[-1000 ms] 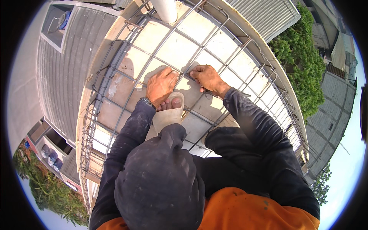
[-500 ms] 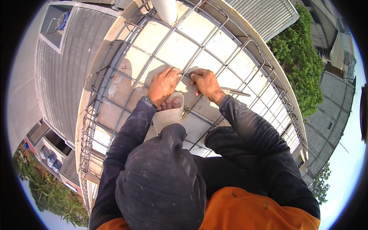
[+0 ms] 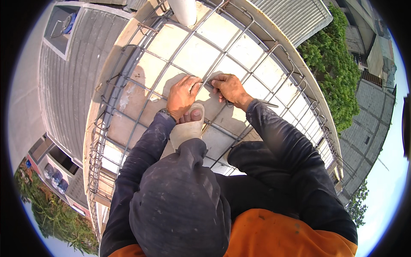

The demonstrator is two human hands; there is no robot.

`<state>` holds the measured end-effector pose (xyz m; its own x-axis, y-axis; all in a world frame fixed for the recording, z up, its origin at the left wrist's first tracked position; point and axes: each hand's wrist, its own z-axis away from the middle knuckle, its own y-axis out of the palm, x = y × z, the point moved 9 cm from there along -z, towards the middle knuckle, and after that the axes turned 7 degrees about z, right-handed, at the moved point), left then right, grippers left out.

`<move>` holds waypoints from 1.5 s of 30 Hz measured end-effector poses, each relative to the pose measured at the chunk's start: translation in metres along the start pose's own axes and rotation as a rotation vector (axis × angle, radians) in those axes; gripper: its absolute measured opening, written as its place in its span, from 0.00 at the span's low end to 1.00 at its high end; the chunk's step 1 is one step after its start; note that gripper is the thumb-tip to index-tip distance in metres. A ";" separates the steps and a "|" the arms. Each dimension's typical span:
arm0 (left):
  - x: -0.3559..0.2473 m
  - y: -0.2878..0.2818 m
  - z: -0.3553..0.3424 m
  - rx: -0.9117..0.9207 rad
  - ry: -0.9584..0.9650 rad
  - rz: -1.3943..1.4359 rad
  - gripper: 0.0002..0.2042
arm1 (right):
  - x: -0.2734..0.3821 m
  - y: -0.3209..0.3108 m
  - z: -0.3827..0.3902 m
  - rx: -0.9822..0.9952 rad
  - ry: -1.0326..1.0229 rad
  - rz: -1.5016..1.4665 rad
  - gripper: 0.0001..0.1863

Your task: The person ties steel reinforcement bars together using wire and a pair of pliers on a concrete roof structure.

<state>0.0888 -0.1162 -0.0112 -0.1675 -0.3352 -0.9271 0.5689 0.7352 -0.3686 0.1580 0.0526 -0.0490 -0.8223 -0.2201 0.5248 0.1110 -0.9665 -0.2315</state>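
Note:
My left hand (image 3: 183,96) is closed, its fingertips pinched together at a crossing in the grid of steel reinforcing bars (image 3: 174,55). Facing it just across the bar, my right hand (image 3: 231,89) has its thumb and fingers curled together in a pinch. Whatever is between the fingertips of either hand is too small or hidden to make out. From behind my right wrist sticks out the end of a slim metal tool (image 3: 269,104); I cannot tell whether that hand grips it. My sandalled foot (image 3: 190,122) stands on the grid just below my left hand.
Bent bar ends and stirrups (image 3: 295,68) line both sides of the form, within a raised board edge (image 3: 280,32). A white pipe (image 3: 184,12) rises through the far end. Beyond the edges are a corrugated roof (image 3: 299,19), a leafy tree (image 3: 327,73) and a block wall (image 3: 372,115).
My right hand has shifted slightly up and left, its wrist turning a little, and less of the tool shows. My left fingers have changed position slightly at the same bar crossing.

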 end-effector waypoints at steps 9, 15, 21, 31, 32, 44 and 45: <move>-0.001 0.011 0.002 0.079 0.030 -0.144 0.10 | -0.012 0.000 0.012 -0.154 -0.026 -0.128 0.17; -0.002 0.018 0.000 0.094 0.008 -0.117 0.08 | 0.009 0.019 0.026 -0.201 -0.335 0.141 0.15; -0.004 0.011 0.000 0.013 0.040 0.001 0.14 | 0.023 0.029 0.044 0.095 -0.070 -0.058 0.24; -0.006 0.007 0.016 -0.078 0.033 0.042 0.27 | 0.010 0.022 0.022 0.077 0.240 -0.376 0.12; -0.006 0.007 0.017 -0.073 0.041 0.032 0.27 | 0.010 0.023 0.018 0.060 0.239 -0.376 0.13; -0.015 0.004 0.008 -0.055 0.113 0.052 0.09 | 0.012 0.009 0.006 0.098 0.205 -0.152 0.12; -0.015 0.003 0.009 -0.055 0.101 0.074 0.09 | 0.012 0.011 0.006 0.100 0.193 -0.180 0.12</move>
<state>0.0997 -0.1142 0.0025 -0.2087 -0.2199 -0.9529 0.5385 0.7875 -0.2997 0.1525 0.0389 -0.0404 -0.9239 -0.0238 0.3818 0.0001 -0.9981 -0.0620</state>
